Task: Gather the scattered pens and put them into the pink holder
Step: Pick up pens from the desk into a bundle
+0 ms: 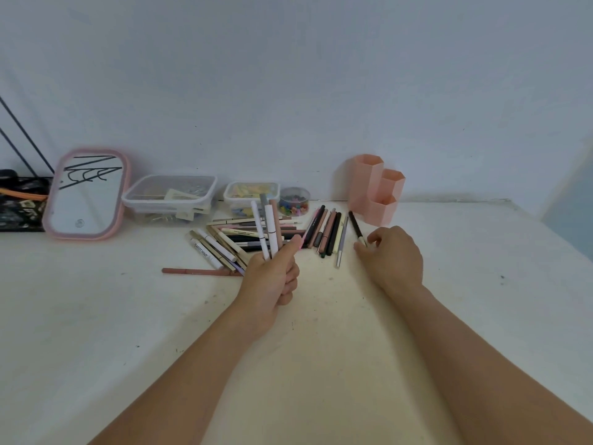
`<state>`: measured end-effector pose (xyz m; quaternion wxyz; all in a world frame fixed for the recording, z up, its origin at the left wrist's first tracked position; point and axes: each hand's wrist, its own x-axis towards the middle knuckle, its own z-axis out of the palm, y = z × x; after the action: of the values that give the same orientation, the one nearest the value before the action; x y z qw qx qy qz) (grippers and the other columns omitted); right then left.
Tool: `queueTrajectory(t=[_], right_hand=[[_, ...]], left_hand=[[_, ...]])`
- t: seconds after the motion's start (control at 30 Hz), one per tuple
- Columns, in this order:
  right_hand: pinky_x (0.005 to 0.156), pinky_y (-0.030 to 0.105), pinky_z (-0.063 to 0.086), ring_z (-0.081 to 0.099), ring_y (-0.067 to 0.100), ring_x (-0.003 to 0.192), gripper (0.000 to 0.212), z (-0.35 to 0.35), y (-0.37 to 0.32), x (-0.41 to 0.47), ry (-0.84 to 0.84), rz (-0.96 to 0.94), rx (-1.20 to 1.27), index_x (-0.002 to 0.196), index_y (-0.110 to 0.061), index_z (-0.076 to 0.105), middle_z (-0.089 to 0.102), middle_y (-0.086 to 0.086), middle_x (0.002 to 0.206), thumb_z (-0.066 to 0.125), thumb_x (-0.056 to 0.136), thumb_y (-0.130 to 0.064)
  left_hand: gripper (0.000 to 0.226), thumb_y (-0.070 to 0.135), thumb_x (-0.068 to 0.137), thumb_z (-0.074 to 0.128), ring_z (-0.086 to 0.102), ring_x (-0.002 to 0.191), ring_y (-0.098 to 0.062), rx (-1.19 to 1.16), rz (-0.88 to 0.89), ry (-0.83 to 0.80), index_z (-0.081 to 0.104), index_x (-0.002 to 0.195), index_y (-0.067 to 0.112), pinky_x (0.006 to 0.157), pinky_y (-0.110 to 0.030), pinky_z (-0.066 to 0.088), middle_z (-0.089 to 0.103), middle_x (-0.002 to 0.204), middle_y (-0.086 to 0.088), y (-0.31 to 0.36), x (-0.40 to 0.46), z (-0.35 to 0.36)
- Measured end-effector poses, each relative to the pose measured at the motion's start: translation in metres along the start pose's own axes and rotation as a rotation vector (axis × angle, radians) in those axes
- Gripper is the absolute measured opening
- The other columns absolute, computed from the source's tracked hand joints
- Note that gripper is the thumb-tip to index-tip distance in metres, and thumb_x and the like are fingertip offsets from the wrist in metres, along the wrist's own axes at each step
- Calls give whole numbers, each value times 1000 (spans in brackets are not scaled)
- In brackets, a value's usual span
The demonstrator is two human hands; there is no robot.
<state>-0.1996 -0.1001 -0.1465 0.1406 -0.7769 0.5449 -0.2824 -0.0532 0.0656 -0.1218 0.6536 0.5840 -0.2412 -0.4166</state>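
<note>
My left hand (pixel 272 281) is raised over the table, shut on a small bunch of pens (pixel 268 226) that point upward. To its right, my right hand (pixel 391 255) rests on the table and pinches the near end of a dark pen (pixel 355 226) lying flat. Several loose pens (pixel 221 242) lie in a heap on the white table behind my left hand, and another row of pens (pixel 327 231) lies between my hands. A single reddish-brown pen (pixel 199 271) lies alone to the left. The pink holder (pixel 375 191), made of three hexagonal tubes, stands upright behind my right hand.
Against the wall stand a pink-framed mirror (pixel 86 194), a clear lidded box (pixel 170 199), a smaller lidded box (pixel 250 194) and a round tub of coloured clips (pixel 294 202). A dark bag (pixel 19 203) sits far left. The table edge (pixel 552 232) runs along the right.
</note>
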Motion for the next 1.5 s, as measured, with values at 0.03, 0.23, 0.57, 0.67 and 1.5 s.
queueTrajectory(t=[0.03,0.23,0.57,0.67,1.5], right_hand=[[73,35,53,62,23,88,20,0,1,0,7,-7,7,95,-18,73,67,2,100,62,87,-33],[78,37,56,64,17,80,12,-16,2,0,169,3,256,90,-14,73,71,-1,87,62,91,-19],[56,20,51,67,12,70,17,-57,-23,-12,-341,198,1569,83,-18,74,74,4,87,65,97,-23],[55,21,52,59,12,61,19,-53,-31,-22,-480,115,1472,94,-10,71,71,6,81,67,88,-29],[66,33,50,59,16,79,28,-5,-31,-29,-115,-40,98,88,-24,60,61,-10,81,66,77,-49]], left_hand=[[55,45,88,73,26,44,-11,4,-10,4,38,51,27,38,-22,20,35,51,4,0,0,0],[53,40,92,71,21,45,-12,19,-32,-6,37,55,23,39,-22,17,29,52,4,2,1,1],[37,45,95,64,24,42,-9,-25,-54,-131,65,68,19,33,-19,21,31,56,2,2,5,-2],[40,55,90,62,27,38,-6,-20,-83,-233,72,74,19,33,-17,21,40,56,2,2,3,-1],[53,38,92,70,20,46,-12,-11,-41,6,34,55,25,36,-21,18,27,51,4,2,4,-2]])
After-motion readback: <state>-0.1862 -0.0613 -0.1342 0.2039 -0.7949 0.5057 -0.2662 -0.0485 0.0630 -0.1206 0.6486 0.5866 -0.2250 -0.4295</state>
